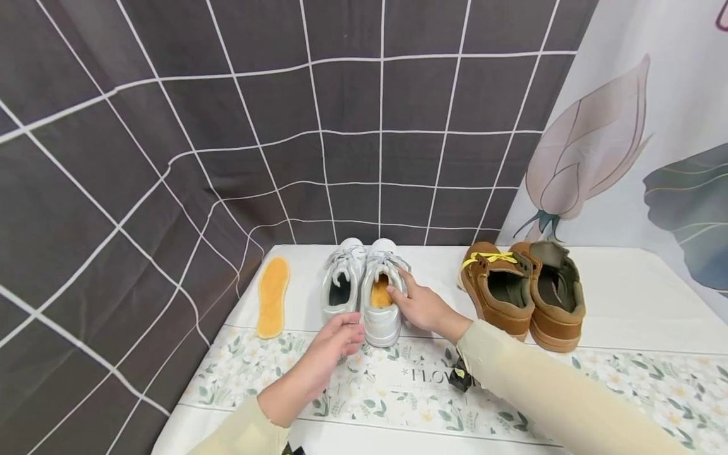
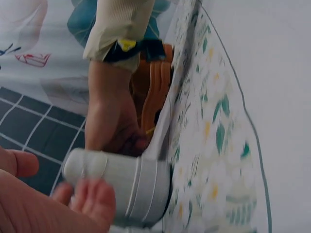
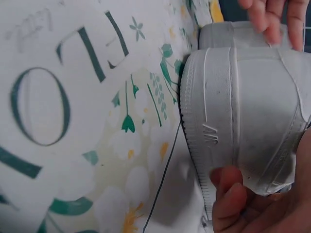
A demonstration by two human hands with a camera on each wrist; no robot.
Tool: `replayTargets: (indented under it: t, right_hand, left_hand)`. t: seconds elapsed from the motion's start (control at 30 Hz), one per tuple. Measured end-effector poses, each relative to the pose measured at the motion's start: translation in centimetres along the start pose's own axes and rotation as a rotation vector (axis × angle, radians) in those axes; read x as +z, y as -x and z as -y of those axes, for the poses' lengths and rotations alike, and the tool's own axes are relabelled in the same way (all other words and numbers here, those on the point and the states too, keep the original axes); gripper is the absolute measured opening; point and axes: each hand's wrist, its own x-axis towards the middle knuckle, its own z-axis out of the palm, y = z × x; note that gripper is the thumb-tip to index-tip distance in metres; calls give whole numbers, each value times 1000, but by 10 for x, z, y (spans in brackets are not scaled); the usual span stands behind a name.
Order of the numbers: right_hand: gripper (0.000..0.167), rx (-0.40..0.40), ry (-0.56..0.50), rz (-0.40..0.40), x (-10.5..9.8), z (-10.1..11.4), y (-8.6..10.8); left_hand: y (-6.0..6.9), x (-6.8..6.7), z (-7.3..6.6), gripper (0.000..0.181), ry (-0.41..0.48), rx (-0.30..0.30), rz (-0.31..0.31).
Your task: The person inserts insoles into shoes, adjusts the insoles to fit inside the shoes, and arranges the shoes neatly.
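Two white shoes stand side by side. The right white shoe has a yellow-orange insole inside; the left one shows a dark interior. My right hand grips the right shoe's outer side, thumb at the opening's edge; the right wrist view shows its curled fingers against the white shoe. With fingers extended, my left hand is by the heels, holding nothing. In the left wrist view, the left hand is near the white heel, and the right hand is beyond it.
A loose yellow-orange insole lies left of the white shoes. To their right stand two brown shoes, one with yellow laces and the other beside it. A floral cloth covers the surface; a dark grid-patterned curtain hangs behind.
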Motion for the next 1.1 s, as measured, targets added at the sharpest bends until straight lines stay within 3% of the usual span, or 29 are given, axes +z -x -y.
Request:
replayTargets:
  t: [0.1,0.17,0.27,0.4,0.5,0.7,0.83,0.93,1.1]
  right_hand:
    - [69,-38,-5,-80,-4,2,5]
    - [67,-78,-1,-137,-6,7,7]
    - [62,-133,27,-219,-8,17,10]
    - [45,-256,103,-292,-12,30,15]
    - [38,-366,155,-312,-14,39,18]
    - [35,-488,250,-277,-15,47,18]
    - [44,-535,403,-164,-11,44,24]
    - [48,-556,502,-100,-8,39,30]
    - [41,-597,532,-121,-4,37,31]
  left_hand:
    - [-1,-14,-1,41,63,44,10]
    - [-1,-24,-2,37,103,84,-21]
    - [-5,-40,-3,32,167,139,-134]
    - [-19,-62,-7,26,275,171,-327]
    - [-30,-76,-10,24,288,155,-394]
    - [-46,-88,-11,44,212,32,-360]
    - [-49,-88,-4,56,178,-43,-298]
    - [-49,-88,1,57,161,-65,-274]
    - [-49,-87,7,58,157,-76,-260]
